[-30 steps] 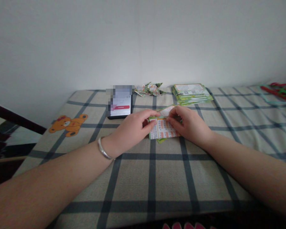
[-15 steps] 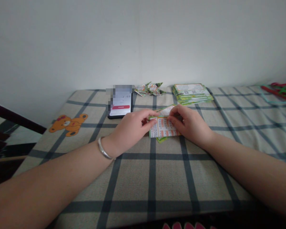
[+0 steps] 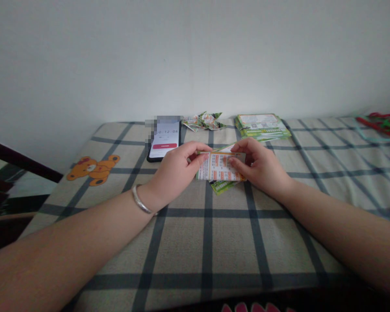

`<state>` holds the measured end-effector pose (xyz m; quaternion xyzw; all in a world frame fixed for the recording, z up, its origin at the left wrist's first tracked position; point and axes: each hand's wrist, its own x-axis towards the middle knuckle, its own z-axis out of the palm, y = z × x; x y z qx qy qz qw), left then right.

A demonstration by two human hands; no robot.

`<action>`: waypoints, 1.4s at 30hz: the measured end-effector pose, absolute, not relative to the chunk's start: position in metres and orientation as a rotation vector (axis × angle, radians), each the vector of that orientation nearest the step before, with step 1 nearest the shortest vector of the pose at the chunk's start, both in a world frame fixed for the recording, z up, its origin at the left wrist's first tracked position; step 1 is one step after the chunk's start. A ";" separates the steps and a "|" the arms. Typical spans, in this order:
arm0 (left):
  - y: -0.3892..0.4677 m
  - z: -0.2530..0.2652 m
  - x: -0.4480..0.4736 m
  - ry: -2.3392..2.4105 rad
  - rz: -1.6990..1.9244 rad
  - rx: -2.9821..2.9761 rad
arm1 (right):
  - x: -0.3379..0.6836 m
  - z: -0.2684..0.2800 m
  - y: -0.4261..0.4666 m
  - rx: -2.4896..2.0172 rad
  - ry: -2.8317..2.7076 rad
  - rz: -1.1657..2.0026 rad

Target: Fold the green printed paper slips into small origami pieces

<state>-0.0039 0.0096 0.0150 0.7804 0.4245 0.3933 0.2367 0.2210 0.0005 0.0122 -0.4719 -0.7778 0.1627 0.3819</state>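
Observation:
A folded printed paper card with orange and white calendar-like blocks is held upright, tilted back, above the tablecloth. My left hand pinches its left upper edge between thumb and fingers, and a silvery bangle circles that wrist. At the card's right side, my right hand grips with its thumb on the front face and fingers behind the top edge. Beneath the held card lies another green printed card, mostly covered.
A phone showing a timer lies behind my left hand. Beside it are folded paper pieces, then a stack of printed cards. A clear pouch with red items sits far right. A bear figure marks the checked tablecloth.
The card has risen and tipped more upright, shifting slightly left with my left hand. More of the green card underneath shows. Both hands keep their hold.

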 end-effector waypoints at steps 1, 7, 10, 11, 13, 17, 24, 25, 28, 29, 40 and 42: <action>0.010 0.014 -0.004 1.158 1.099 2.128 | 0.221 0.011 0.001 -1.208 -1.959 0.444; 0.010 0.013 -0.003 1.132 1.129 2.052 | 0.221 0.006 0.003 -1.166 -1.833 0.575; 0.009 0.014 -0.002 1.109 1.139 2.010 | 0.221 0.006 0.002 -1.148 -1.804 0.601; 0.009 0.015 -0.001 1.090 1.142 1.978 | 0.220 0.006 0.002 -1.145 -1.790 0.609; 0.009 0.015 0.000 1.070 1.132 1.913 | 0.220 0.006 0.002 -1.136 -1.760 0.628; 0.010 0.014 0.001 1.067 1.094 1.833 | 0.218 0.005 0.002 -1.099 -1.709 0.698; 0.009 0.013 0.002 1.007 1.172 1.777 | 0.217 0.010 0.002 -1.164 -1.684 0.680; 0.009 0.014 0.002 1.010 1.180 1.789 | 0.217 0.011 0.002 -1.177 -1.677 0.691; 0.008 0.014 0.001 1.013 1.181 1.829 | 0.218 0.011 0.003 -1.180 -1.659 0.745; 0.008 0.014 0.001 1.012 1.175 1.833 | 0.218 0.011 0.003 -1.171 -1.659 0.756; 0.010 0.012 0.000 1.056 1.154 1.790 | 0.217 0.008 0.003 -1.084 -1.665 0.777; 0.010 0.011 0.000 1.056 1.157 1.817 | 0.216 0.008 0.004 -1.077 -1.657 0.768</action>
